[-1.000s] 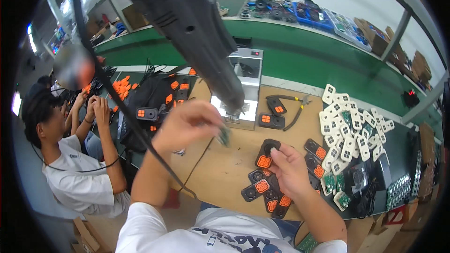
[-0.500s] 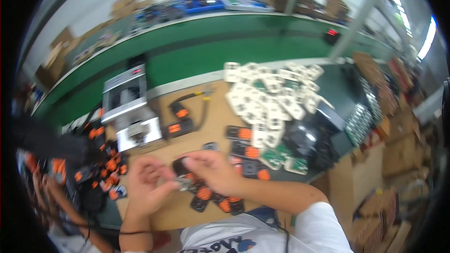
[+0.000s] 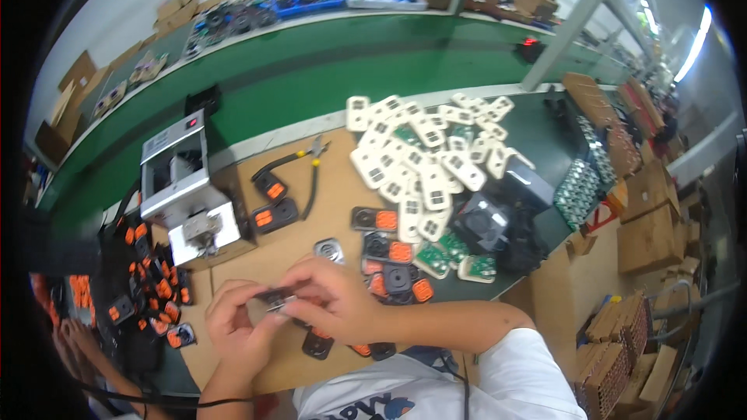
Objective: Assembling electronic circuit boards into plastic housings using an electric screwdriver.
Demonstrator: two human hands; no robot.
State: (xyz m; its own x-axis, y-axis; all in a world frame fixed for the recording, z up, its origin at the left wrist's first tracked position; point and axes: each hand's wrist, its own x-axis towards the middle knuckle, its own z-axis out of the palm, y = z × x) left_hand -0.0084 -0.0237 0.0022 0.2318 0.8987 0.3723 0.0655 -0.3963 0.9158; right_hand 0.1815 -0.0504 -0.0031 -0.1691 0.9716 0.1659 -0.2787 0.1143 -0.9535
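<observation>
Close in front of me, both hands meet over a brown work board [image 3: 257, 264]. A small dark part with a shiny metal piece [image 3: 274, 295] is between them. My left hand [image 3: 240, 330] has its thumb and fingers curled at the part's left end. With thumb and fingers, my right hand [image 3: 331, 299] pinches its right end. What exactly the part is cannot be made out. Partly under my right hand and forearm lie black housings with orange button pads [image 3: 317, 344]. Beyond the hands sits a grey square piece with a round middle [image 3: 329, 250].
A silver bench machine [image 3: 175, 179] stands left, near heaped black-and-orange parts [image 3: 159, 284]. Yellow-banded cutters [image 3: 315, 157] lie behind. White remote-like shells [image 3: 420, 155], green circuit boards [image 3: 455, 253] and black-orange housings [image 3: 375, 219] spread right. Another person's hand [image 3: 78, 342] works far left.
The view has shifted, so the bench sits further left in it. My hands have come closer together, and the dark part now lies between both hands' fingertips.
</observation>
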